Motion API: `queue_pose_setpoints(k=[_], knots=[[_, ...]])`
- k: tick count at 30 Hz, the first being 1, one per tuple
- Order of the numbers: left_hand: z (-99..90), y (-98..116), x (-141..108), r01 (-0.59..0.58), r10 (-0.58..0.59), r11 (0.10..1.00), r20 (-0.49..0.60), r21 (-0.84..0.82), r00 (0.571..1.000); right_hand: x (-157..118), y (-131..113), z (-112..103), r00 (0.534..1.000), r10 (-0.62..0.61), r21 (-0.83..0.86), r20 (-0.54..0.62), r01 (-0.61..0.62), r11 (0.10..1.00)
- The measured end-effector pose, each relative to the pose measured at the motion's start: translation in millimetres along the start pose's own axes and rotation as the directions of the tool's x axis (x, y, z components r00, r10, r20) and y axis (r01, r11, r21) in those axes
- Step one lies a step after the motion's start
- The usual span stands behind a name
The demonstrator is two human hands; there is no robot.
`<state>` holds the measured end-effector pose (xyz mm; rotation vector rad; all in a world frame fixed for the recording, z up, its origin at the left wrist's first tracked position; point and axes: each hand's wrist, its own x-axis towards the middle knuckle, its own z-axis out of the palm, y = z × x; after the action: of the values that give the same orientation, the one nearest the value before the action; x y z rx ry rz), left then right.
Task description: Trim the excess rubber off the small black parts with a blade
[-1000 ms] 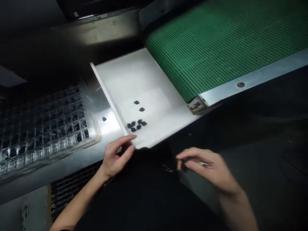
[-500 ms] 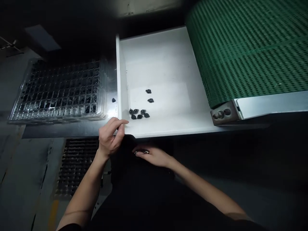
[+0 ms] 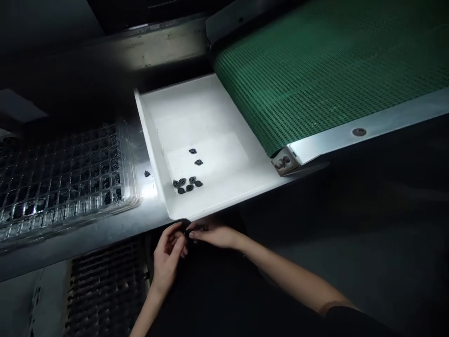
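Observation:
Just below the front lip of the white tray (image 3: 224, 199), my left hand (image 3: 166, 257) has its fingers curled towards the thumb. Whatever lies in them, if anything, I cannot make out. My right hand (image 3: 217, 236) meets it fingertip to fingertip, pinching a small black part (image 3: 191, 232) that is mostly hidden by the fingers and shadow. Several small black plastic parts with side ears (image 3: 190, 188) lie in the tray's near left corner. Two more (image 3: 199, 162) rest farther back on the tray floor.
To the left, a clear compartment tray (image 3: 129, 187) filled with black parts sits on a metal bench (image 3: 105, 222). One loose black piece (image 3: 147, 173) lies beside it. A green conveyor belt (image 3: 315, 84) ends at the tray's right. Below left is a dark gridded tray (image 3: 105, 290).
My left hand has come off the tray's front left corner and moved down to meet my right hand's fingertips. The view has turned and shifted; the parts in the tray keep their arrangement.

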<state>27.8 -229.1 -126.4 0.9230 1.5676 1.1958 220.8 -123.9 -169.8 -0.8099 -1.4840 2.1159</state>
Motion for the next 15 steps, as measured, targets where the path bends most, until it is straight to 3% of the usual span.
queue_pose_setpoints(k=[5, 10, 12, 15], knots=[[-16.6, 11, 32, -0.049, 0.022, 0.995, 0.285, 0.087, 0.958, -15, -14, 23, 0.987, 0.040, 0.095, -0.154, -0.026, 0.995], [-21.9, 17, 42, 0.025, -0.028, 1.000, 0.478, 0.012, 0.878, -30, -20, 27, 0.971, 0.113, 0.154, -0.210, -0.081, 0.985], [-17.0, 15, 42, 0.086, -0.036, 0.993, 0.481, -0.083, 0.876, -30, -18, 28, 0.968, 0.122, 0.166, -0.218, -0.087, 0.982], [-5.9, 8, 40, 0.183, -0.084, 0.954, 0.375, -0.236, 0.923, -23, -16, 29, 0.970, 0.106, 0.150, -0.220, -0.074, 0.986]])
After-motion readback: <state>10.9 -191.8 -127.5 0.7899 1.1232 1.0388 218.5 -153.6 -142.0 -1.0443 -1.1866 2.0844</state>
